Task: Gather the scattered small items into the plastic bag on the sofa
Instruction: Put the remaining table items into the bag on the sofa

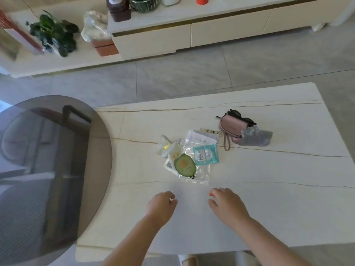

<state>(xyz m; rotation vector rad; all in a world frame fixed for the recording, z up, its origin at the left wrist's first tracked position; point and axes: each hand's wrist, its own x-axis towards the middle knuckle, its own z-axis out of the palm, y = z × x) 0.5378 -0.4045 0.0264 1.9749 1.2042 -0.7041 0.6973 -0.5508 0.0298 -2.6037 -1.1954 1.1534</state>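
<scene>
- Head view: both of the person's hands hover low over the near part of the pale bench (pixel 269 198), side by side with a gap between them, just short of the pile of small items.
- The left hand (pixel 161 205) has a loosely curled grip that holds nothing; the fingers bend inward with the thumb apart from them.
- The right hand (pixel 224 203) is much the same, its grip relaxed and empty, fingertips pointing toward the pile. Both look set to reach in from either side, which would suit scooping several flat things at once.
- The items lie bunched mid-bench: an avocado-shaped piece (pixel 184 166) on top, a teal sachet (pixel 206 154) just beside it, white packets (pixel 169 148) to the left.
- Under and around these lies a clear plastic bag (pixel 197 174), flat on the bench; its mouth cannot be made out.
- Behind the pile sits a pink pouch (pixel 231 127) with a wrist strap, dark sunglasses (pixel 241 117) touching its far side and a grey wrapper (pixel 256 138) against its right end.
- No sofa is in view, so the bag seems to be on the bench instead, and gathering appears barely begun.
- A round smoked-glass table (pixel 48 169) overlaps the bench's left edge.
</scene>
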